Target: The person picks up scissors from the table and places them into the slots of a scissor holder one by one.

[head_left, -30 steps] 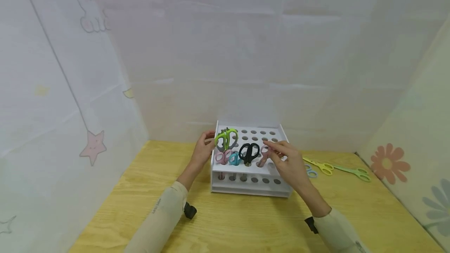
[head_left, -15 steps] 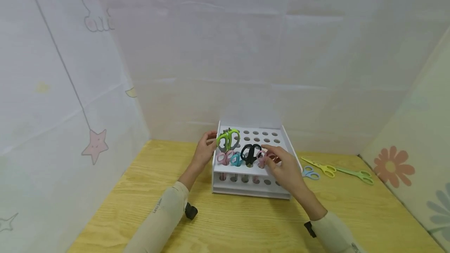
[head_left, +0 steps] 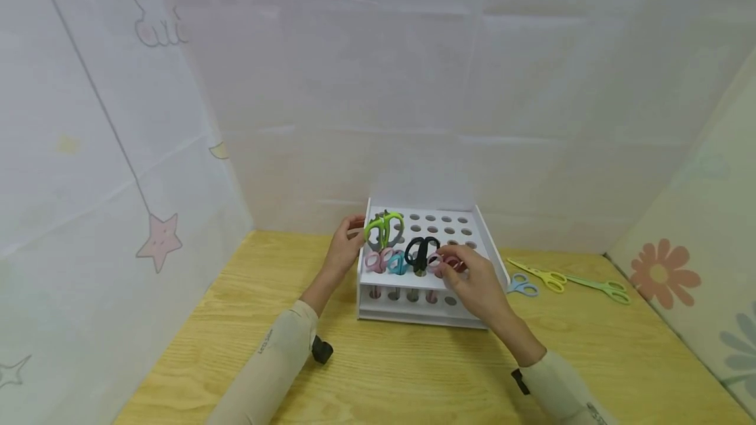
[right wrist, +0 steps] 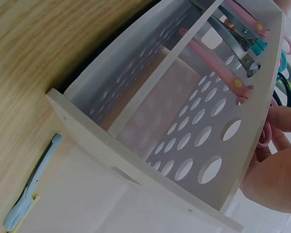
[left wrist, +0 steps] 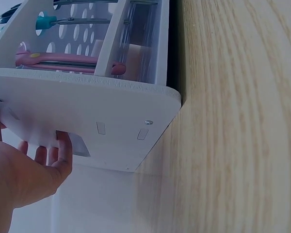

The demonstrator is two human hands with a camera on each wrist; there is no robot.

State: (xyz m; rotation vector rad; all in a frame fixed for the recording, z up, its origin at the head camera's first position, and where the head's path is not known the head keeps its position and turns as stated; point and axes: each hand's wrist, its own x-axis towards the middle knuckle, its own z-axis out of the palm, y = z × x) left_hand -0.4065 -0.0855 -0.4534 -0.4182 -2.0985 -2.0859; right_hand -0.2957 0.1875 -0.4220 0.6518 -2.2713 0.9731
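A white two-tier rack with round holes (head_left: 422, 318) stands on the wooden table. My right hand (head_left: 480, 279) pinches the handles of pink scissors (head_left: 434, 262) in a front-row hole; in the right wrist view their pink blades (right wrist: 214, 67) point down inside the rack. To their left stand black scissors (head_left: 420, 256), teal scissors (head_left: 398, 263) and another pink pair (head_left: 375, 261). Lime-green scissors (head_left: 386, 228) stand behind. My left hand (head_left: 340, 252) holds the rack's left side panel (left wrist: 116, 104), fingers bent at its cut-out; the left hand (left wrist: 31, 170) partly hides this cut-out.
Right of the rack lie light blue scissors (head_left: 524, 286), yellow scissors (head_left: 549, 279) and green scissors (head_left: 611, 290) on the table (head_left: 407, 372). A pale wall sheet (head_left: 366, 84) hangs close behind the rack.
The right hand has lowered the pink scissors, at first tilted, deeper into the front-row hole beside the black pair. Their tips now show at the lower tier. The left hand stays at the rack.
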